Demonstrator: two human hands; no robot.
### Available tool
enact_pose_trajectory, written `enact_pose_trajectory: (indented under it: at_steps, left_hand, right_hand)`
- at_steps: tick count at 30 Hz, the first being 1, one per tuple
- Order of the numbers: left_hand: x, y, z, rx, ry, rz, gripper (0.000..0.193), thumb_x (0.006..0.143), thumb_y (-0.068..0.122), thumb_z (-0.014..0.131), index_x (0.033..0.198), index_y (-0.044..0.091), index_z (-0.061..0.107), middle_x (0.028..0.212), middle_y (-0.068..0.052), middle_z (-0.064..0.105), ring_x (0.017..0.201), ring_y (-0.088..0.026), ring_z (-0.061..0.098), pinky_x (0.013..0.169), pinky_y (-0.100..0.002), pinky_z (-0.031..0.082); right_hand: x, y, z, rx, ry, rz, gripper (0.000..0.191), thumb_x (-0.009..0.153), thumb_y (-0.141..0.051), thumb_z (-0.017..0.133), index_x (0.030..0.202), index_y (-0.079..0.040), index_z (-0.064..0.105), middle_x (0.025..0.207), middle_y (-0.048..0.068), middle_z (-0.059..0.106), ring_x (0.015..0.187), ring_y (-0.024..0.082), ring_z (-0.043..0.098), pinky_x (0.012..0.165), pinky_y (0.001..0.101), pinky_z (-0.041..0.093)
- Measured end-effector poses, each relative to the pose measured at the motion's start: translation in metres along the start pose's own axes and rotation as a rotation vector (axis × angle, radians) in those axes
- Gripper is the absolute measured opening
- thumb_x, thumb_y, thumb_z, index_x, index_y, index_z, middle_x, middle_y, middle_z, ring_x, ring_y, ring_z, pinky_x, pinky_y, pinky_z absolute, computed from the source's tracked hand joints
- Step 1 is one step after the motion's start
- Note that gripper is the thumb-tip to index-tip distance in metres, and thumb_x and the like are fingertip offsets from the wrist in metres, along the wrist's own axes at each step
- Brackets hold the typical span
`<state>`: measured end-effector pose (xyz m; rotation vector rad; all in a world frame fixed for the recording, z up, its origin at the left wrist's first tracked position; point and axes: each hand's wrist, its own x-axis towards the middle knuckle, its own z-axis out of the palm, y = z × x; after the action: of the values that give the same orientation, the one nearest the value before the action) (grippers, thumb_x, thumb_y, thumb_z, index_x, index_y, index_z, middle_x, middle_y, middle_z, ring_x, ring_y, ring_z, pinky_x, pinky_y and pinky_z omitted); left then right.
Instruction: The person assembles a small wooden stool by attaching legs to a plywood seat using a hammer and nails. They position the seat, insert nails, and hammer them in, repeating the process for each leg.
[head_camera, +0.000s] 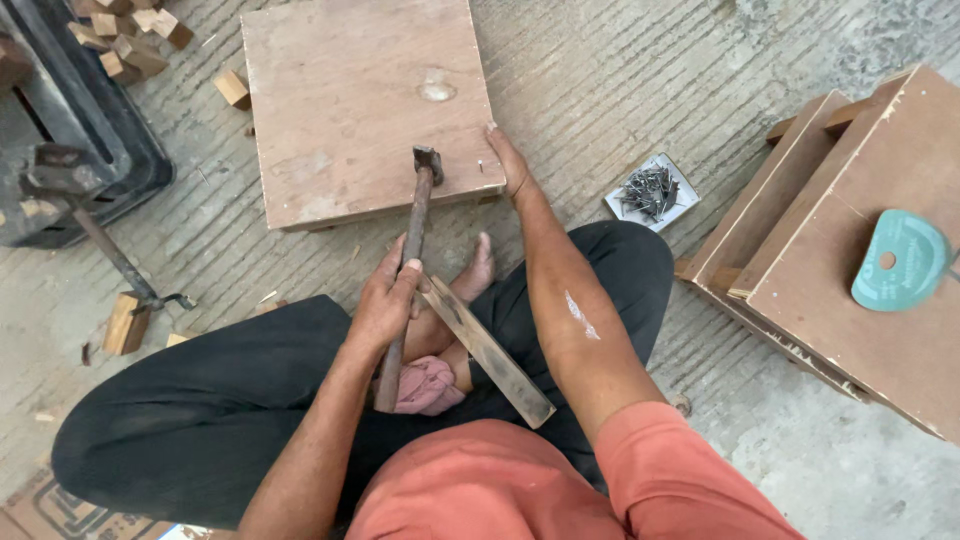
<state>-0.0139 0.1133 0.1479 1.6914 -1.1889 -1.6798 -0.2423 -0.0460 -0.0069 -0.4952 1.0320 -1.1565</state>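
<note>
— We had the left hand (385, 300) closed round the hammer (412, 250), head over the plywood board (360, 100)?

— Yes. Our right hand (510, 160) lay open at the edge beside a nail (481, 166); a glancing blow could have struck fingers.

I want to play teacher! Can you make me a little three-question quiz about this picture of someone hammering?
1. True or false: the left hand holds the hammer.
2. What does the right hand touch?
A. the box of nails
B. the edge of the square wooden board
C. the green disc
3. Fill in: the hammer head rests on the ____.

Key:
1. True, the grip is on the handle.
2. B
3. Board, near its front edge.
</note>
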Motion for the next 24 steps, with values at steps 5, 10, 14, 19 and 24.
enact_pose_trajectory:
  at_steps: [5,10,14,19,24]
  left_hand:
    - [0.003,-0.001,-0.007,0.033,-0.012,0.088,0.056,0.102,0.024,0.049,0.156,0.01,0.041,0.078,-0.003,0.064,0.054,-0.009,0.054,0.05,-0.026,0.048]
    - [0.009,-0.008,-0.016,0.02,-0.002,0.021,0.057,0.102,0.024,0.049,0.157,0.012,0.04,0.077,-0.004,0.065,0.053,-0.011,0.053,0.05,-0.028,0.047]
    - [0.009,-0.014,-0.01,0.077,0.015,0.056,0.056,0.102,0.024,0.049,0.157,0.015,0.041,0.077,-0.004,0.064,0.053,-0.012,0.054,0.049,-0.028,0.048]
    - [0.009,-0.017,-0.009,0.071,0.015,0.067,0.056,0.102,0.024,0.049,0.157,0.013,0.041,0.078,-0.004,0.064,0.056,-0.011,0.055,0.049,-0.028,0.048]
    - [0.008,-0.002,-0.003,0.007,-0.009,0.05,0.058,0.103,0.026,0.049,0.157,0.01,0.039,0.078,-0.003,0.063,0.055,-0.01,0.053,0.049,-0.027,0.047]
  right_hand:
    - [0.007,0.001,0.003,0.024,-0.036,0.015,0.057,0.101,-0.043,0.059,0.14,-0.001,0.059,0.129,0.01,0.067,0.115,0.019,0.062,0.101,0.0321,0.049]
    - [0.011,0.006,0.007,0.155,-0.088,0.018,0.057,0.098,-0.042,0.063,0.14,-0.003,0.058,0.129,0.009,0.067,0.116,0.02,0.064,0.102,0.0344,0.051]
    - [0.01,0.008,0.005,0.138,-0.06,0.056,0.061,0.098,-0.045,0.063,0.141,0.0,0.059,0.13,0.011,0.068,0.116,0.02,0.065,0.103,0.0341,0.051]
    - [0.01,0.009,0.003,0.11,-0.051,0.051,0.063,0.098,-0.044,0.064,0.142,0.0,0.056,0.13,0.012,0.068,0.116,0.022,0.065,0.101,0.0369,0.052]
    - [0.01,0.007,0.001,0.124,-0.124,0.023,0.061,0.096,-0.042,0.065,0.143,-0.003,0.055,0.131,0.011,0.067,0.116,0.022,0.065,0.102,0.0368,0.052]
